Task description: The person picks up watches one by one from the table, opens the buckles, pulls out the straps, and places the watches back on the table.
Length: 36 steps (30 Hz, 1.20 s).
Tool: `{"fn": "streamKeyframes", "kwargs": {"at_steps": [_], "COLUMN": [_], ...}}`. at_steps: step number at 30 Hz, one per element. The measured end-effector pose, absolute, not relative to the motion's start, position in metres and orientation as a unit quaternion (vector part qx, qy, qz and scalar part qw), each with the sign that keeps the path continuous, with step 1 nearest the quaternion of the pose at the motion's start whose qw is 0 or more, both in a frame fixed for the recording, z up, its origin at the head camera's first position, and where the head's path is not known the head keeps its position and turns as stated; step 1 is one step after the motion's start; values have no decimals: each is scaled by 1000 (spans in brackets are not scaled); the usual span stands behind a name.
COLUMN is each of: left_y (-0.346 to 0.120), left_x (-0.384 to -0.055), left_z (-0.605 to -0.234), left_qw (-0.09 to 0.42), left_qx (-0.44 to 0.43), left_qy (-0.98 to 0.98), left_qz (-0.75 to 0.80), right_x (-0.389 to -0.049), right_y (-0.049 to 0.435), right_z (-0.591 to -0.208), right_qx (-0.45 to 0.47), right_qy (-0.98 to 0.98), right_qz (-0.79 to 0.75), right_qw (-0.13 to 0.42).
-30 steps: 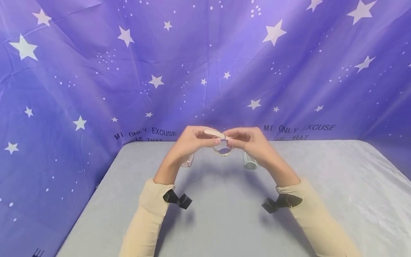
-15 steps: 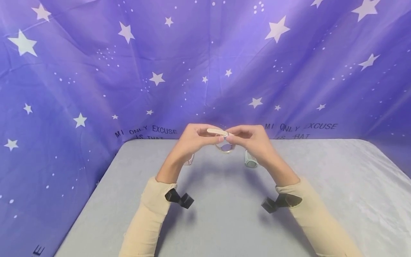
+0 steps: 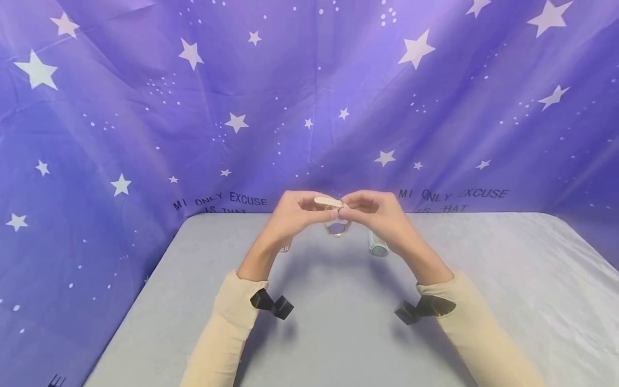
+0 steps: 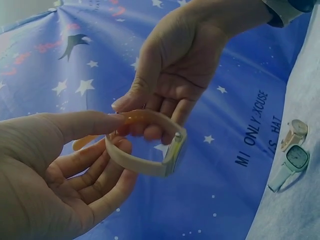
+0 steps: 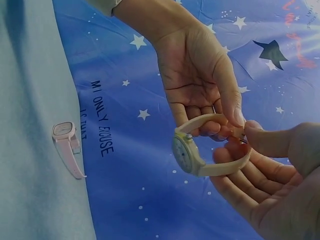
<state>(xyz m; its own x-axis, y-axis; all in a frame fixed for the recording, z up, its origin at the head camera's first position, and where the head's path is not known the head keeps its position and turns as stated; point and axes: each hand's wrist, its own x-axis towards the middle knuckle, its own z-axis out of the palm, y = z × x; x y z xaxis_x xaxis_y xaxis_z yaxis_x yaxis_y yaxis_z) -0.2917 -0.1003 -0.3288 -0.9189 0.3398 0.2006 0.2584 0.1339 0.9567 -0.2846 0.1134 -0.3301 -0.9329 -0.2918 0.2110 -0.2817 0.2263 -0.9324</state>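
Observation:
A cream wristwatch [image 5: 186, 155] is held up above the table, its strap bent round into a loop. My left hand [image 3: 292, 215] pinches the strap between thumb and fingers near the buckle. From the other side, my right hand [image 3: 379, 212] grips the strap at the same spot, so the two thumbs nearly meet. In the head view the strap's free end [image 3: 328, 202] sticks out toward the left hand. The watch's round face is turned away from the hands, as the right wrist view shows. Fingertips hide most of the buckle.
On the grey cloth-covered table [image 3: 338, 322], a pale green watch [image 4: 297, 157] lies beside a beige one [image 4: 298, 127], on the right. Farther left lies a pink watch [image 5: 64, 129], mostly hidden by the left hand in the head view. A purple star-print curtain [image 3: 309, 97] hangs behind.
The left hand has shifted slightly right, closer to the right hand, and covers more of the pink watch. The strap's free end has moved a little right. Both hands keep their grip.

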Motion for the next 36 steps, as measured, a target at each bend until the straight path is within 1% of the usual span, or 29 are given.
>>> {"fn": "streamKeyframes", "kwargs": {"at_steps": [4,10,19,27,31,36], "left_y": [-103,-108,-110,-111,-113,-113], "left_x": [-292,-293,-294,-294,-293,-294], "left_z": [-328,-325,-326,-324,-323,-322], "left_qw": [31,33,41,47,54,46], "left_qx": [195,212,216,221,222,222], "left_qy": [763,755,753,769,767,767], "left_qz": [616,620,620,598,599,600], "right_x": [-285,-288,-288,-286,-286,-284], "right_y": [112,114,113,112,112,113], "right_z": [-331,-331,-331,-330,-331,-330], "right_qx": [-181,-199,-206,-197,-197,-201], "right_qy": [787,793,787,789,783,784], "right_qz": [-590,-576,-582,-582,-589,-586], "right_qw": [-3,-13,2,-26,-30,-33]}}
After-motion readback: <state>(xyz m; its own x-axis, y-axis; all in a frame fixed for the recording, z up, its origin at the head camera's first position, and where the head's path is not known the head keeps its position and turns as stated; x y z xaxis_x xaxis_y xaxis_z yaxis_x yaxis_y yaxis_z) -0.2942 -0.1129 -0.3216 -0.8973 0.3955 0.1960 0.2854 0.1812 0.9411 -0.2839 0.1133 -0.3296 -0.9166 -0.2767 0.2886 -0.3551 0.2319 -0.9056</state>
